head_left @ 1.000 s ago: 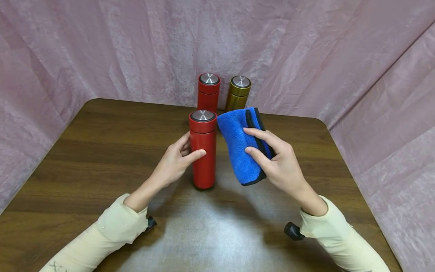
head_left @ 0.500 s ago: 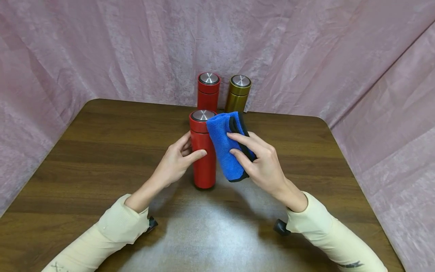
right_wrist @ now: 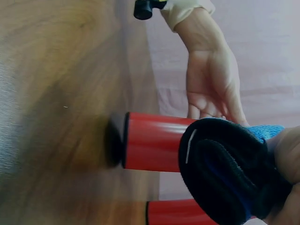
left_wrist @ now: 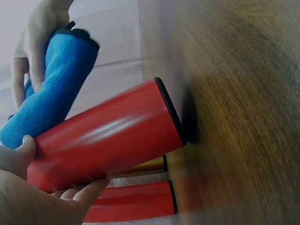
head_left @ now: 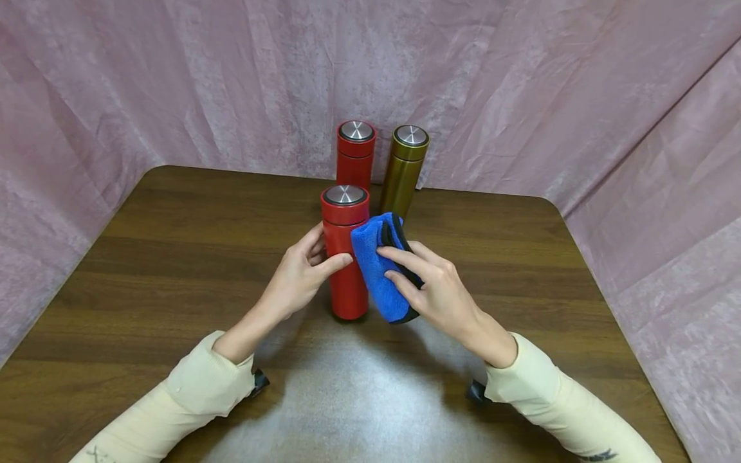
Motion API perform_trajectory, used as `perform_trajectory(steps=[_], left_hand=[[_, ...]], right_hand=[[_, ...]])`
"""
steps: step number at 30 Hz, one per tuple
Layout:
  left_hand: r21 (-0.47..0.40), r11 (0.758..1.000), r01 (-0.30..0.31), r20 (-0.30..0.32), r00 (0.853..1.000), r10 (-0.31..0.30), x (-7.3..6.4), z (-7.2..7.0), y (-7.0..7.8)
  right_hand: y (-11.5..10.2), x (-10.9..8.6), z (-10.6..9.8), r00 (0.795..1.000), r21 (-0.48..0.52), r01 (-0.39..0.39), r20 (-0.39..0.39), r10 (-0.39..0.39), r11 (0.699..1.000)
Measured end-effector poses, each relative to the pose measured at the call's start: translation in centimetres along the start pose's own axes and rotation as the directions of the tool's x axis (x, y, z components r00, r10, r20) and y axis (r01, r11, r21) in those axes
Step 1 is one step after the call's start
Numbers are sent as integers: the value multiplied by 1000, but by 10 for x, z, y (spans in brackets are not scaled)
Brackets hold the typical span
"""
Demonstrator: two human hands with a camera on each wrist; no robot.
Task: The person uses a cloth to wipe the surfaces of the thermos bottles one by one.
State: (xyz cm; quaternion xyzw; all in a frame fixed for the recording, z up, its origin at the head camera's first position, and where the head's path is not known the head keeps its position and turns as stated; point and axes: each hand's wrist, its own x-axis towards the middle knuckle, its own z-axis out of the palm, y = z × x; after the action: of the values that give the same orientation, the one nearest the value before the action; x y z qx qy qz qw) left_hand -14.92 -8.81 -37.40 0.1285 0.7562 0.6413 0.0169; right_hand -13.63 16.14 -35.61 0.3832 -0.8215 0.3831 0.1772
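Note:
My left hand [head_left: 298, 273] grips a red thermos flask [head_left: 349, 283] from its left side, thumb across the front and fingers behind. In the left wrist view the flask [left_wrist: 112, 133] leans, its black base close to the table; whether it touches cannot be told. A folded blue towel [head_left: 376, 263] with black edging is pinched in my right hand [head_left: 442, 289]. The towel lies against the flask's right side, below the lid, and covers part of it. In the right wrist view the towel's dark folded end [right_wrist: 220, 173] hides much of the flask.
Behind stand a second red flask [head_left: 355, 168] and a gold flask [head_left: 403, 177], both upright with silver-topped lids. They are on a brown wooden table [head_left: 173, 257]. Pink curtains [head_left: 260, 83] hang along the table's back and right side.
The towel in my right hand has come left against the red flask, then slid down its side. My left hand and its flask have hardly moved.

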Motion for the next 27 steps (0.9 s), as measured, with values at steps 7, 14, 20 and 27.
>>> perform_trajectory(steps=[7, 14, 20, 27], left_hand=[[-24, 1000, -4, -28, 1000, 3, -1, 0, -1], [-31, 1000, 4, -33, 999, -5, 0, -1, -1], [-53, 998, 16, -31, 999, -17, 1, -4, -2], [-48, 999, 18, -27, 999, -20, 0, -3, -2]], right_hand=[[0, -15, 6, 991, -46, -29, 128, 35, 999], [2, -30, 9, 961, -76, -83, 258, 100, 994], [0, -35, 9, 908, -124, -97, 396, 139, 987], [-1, -35, 4, 844, -171, -88, 511, 165, 981]])
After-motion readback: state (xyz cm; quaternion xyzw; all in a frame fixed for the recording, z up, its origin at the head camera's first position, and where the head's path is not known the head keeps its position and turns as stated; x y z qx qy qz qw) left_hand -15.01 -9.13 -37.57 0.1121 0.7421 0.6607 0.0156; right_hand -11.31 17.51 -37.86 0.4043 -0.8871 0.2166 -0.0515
